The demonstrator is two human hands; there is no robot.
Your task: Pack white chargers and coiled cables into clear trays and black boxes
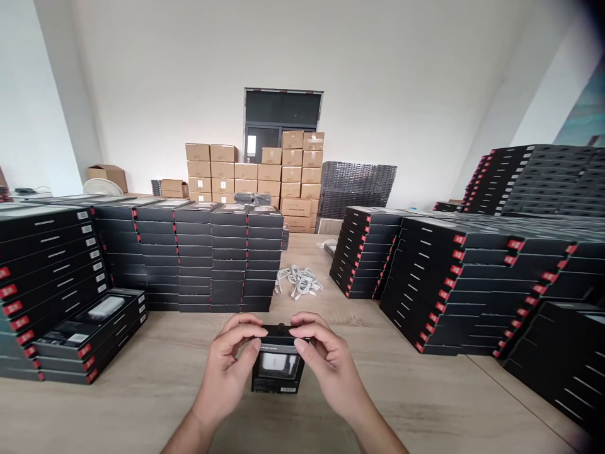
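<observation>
A small black box (275, 383) stands upright on the wooden table in front of me. Through its clear window a white device and part of a white cable show. My left hand (232, 359) grips the box's upper left edge between thumb and fingers. On the opposite side, my right hand (326, 356) pinches the upper right edge the same way. Between the fingertips, the box's top shows a hanging tab with a round hole. Beyond the hands lies a loose pile of white cables (299, 281).
Stacked black boxes (193, 258) form a wall at left, with a lower stack (106, 307) nearer me. More black stacks (425, 284) stand at right. Brown cartons (269, 172) are piled against the back wall beside a dark stack (357, 189).
</observation>
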